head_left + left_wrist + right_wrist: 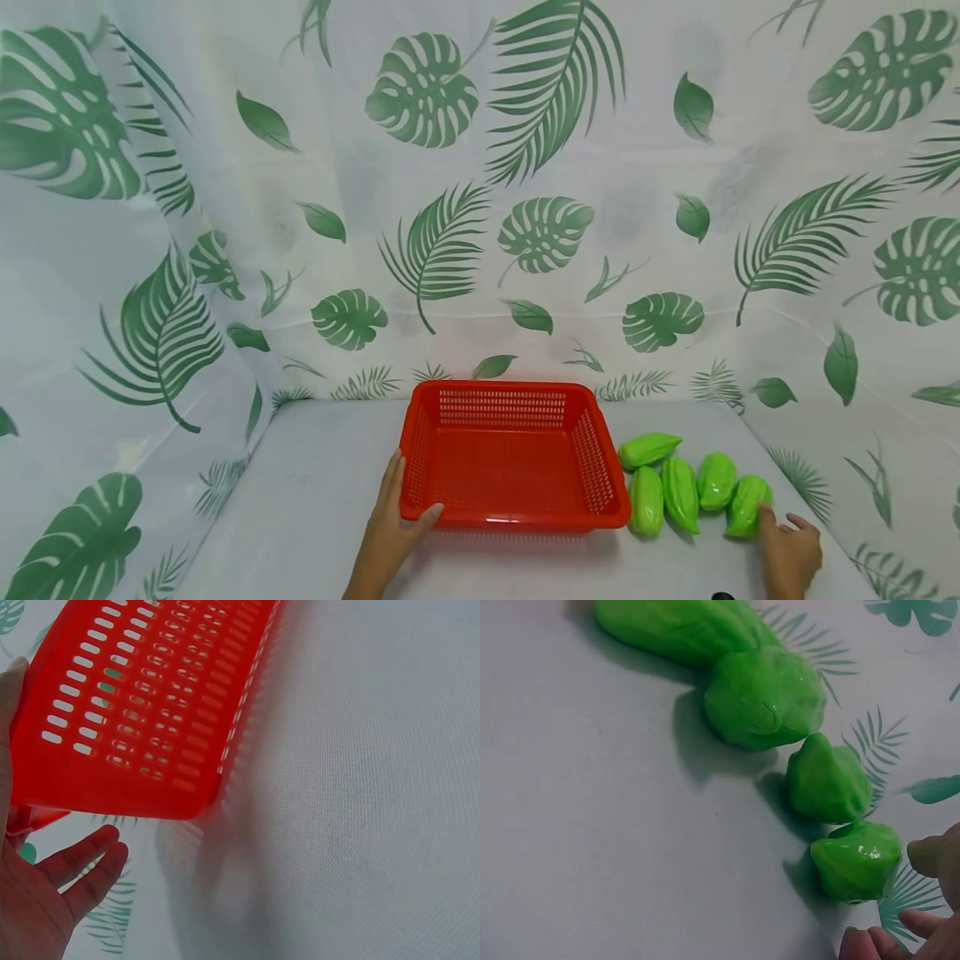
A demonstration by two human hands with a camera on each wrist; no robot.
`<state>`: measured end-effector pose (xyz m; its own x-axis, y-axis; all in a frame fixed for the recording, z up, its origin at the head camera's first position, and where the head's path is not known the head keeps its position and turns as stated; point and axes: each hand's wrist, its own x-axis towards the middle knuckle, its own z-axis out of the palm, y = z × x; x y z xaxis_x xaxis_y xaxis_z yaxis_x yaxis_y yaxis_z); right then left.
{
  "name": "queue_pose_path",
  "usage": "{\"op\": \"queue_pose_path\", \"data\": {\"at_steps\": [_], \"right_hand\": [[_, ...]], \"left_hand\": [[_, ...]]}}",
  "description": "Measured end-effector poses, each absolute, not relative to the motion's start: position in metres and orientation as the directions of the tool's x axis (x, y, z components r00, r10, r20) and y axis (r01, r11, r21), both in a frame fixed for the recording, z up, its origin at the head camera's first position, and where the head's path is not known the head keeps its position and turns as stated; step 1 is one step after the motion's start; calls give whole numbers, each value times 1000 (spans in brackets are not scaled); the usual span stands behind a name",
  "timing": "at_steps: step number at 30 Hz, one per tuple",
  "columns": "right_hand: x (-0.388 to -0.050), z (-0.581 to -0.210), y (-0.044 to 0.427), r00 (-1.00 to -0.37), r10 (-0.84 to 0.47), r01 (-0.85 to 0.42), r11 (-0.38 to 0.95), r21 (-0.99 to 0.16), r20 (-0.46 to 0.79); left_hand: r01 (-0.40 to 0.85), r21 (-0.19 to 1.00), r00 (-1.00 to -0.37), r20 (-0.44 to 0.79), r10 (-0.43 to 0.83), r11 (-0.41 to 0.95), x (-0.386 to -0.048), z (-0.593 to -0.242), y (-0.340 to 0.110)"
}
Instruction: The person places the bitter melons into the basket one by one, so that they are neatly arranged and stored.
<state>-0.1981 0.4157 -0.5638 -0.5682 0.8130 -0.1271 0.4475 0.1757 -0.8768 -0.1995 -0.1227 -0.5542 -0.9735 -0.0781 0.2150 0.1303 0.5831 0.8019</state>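
Note:
A red plastic basket (495,467) with slotted walls stands in the middle of the table. My left hand (392,532) is at its front left corner, thumb by the front rim and straight fingers along the left side. In the left wrist view two fingers (94,859) extend apart from the basket wall (150,780). Right of the basket lie several bright green ridged gourds, among them a front left one (646,502) and a long one (649,449). My right hand (793,552) is beside the rightmost gourd (748,506), fingers loosely bent; a small gap shows in the right wrist view.
A white cloth with green leaf prints (555,333) hangs behind and at both sides. The pale table top (300,492) extends left of the basket. A small dark object (722,596) shows at the bottom edge.

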Motion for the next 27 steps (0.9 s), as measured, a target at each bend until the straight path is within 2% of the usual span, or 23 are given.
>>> {"op": "queue_pose_path", "data": {"at_steps": [10,17,27], "right_hand": [[-203,-563,412,-608,766,553,219,-804,-209],[-203,-560,410,-636,739,568,256,-782,-220],[-207,-552,404,-600,739,663,245,-707,-307]], "left_hand": [[92,799,-978,183,-95,594,-199,-553,-123],[101,801,-978,190,-90,590,-199,-552,-123],[121,803,-975,206,-80,583,-198,-552,-122]]}}
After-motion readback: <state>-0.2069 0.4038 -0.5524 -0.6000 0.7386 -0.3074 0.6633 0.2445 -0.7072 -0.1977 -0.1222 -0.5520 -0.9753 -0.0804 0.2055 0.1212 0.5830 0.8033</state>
